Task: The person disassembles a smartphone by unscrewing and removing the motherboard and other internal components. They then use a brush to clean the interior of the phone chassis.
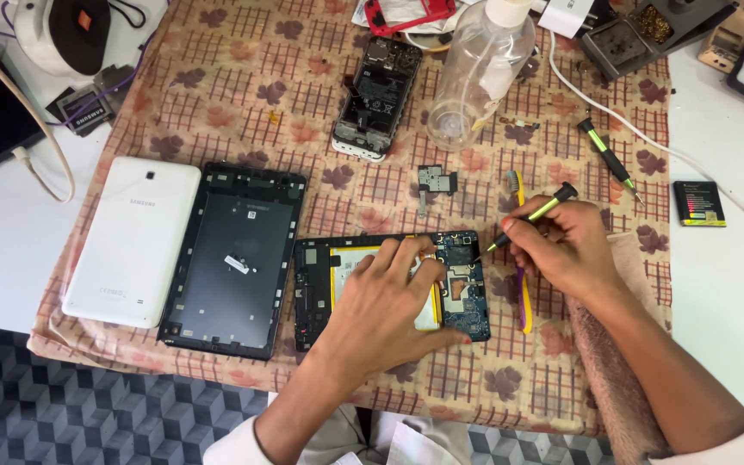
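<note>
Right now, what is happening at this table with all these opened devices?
A person is working on an opened tablet with its blue circuit board exposed, lying on a leaf-patterned cloth. The left hand presses flat on the tablet to steady it. The right hand holds a thin green-and-black screwdriver, its tip at the board's upper edge. To the left lie a black inner frame and a white back cover. An opened phone and a clear plastic bottle stand farther back.
</note>
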